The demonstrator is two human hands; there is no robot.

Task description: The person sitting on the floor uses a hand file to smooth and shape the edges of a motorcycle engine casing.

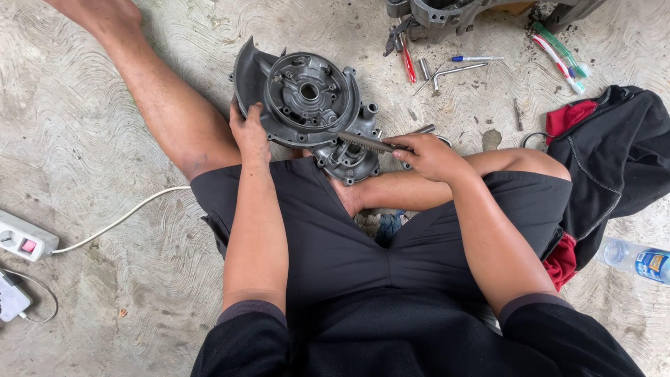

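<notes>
The grey engine casing (307, 112) stands tilted on the concrete floor (84, 139) just past your lap, its round face with the central hole turned up at you, its lower lobe tucked against your folded right leg. Your left hand (250, 134) is clamped on the casing's left rim, fingers wrapped over the edge, forearm running straight out from your body. Your right hand (429, 155) is closed around the handle of a flat metal file (366, 142), whose blade lies across the lower right rim of the casing, wrist bent inward and elbow out. You look to be filing or scraping that rim; the next stroke calls for the left hand to keep the casing from rocking and the blade kept flat. Beyond the casing, toward the far edge of the floor, lie red-handled pliers (407, 63), a bent hex key (457, 70) and toothbrushes (558, 59). A white power strip (24, 237) sits at the left edge, a water bottle (638, 260) at the right.
</notes>
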